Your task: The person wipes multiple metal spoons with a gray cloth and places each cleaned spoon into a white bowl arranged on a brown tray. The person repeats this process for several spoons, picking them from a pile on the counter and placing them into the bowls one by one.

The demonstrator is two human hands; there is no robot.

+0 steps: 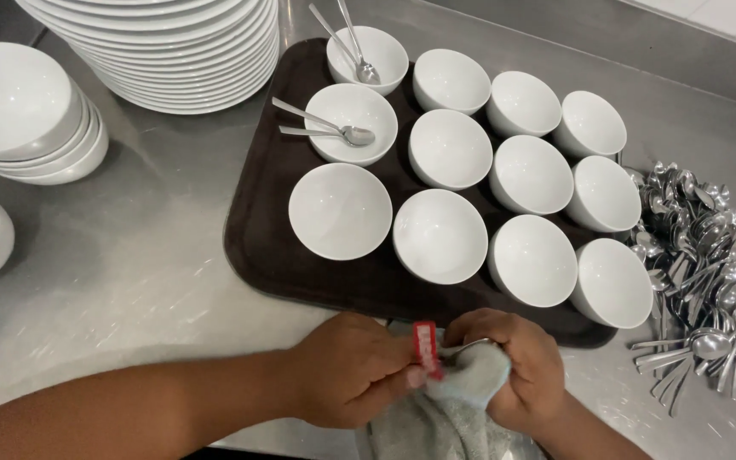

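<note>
My left hand (351,368) and my right hand (517,366) are closed together on a pale grey-green cloth (449,409) with a red tag (426,347), at the near edge of the counter. A metal spoon (463,347) pokes out of the cloth between my hands, held in my right hand. Just beyond them lies a dark brown tray (257,247) carrying several empty white bowls (440,236). Two bowls at the tray's far left, one (351,123) and another (368,58), each hold two spoons.
A heap of loose metal spoons (709,273) lies on the steel counter (129,281) right of the tray. A tall stack of white plates (172,51) stands at the back. Stacked white bowls (27,119) sit at the far left.
</note>
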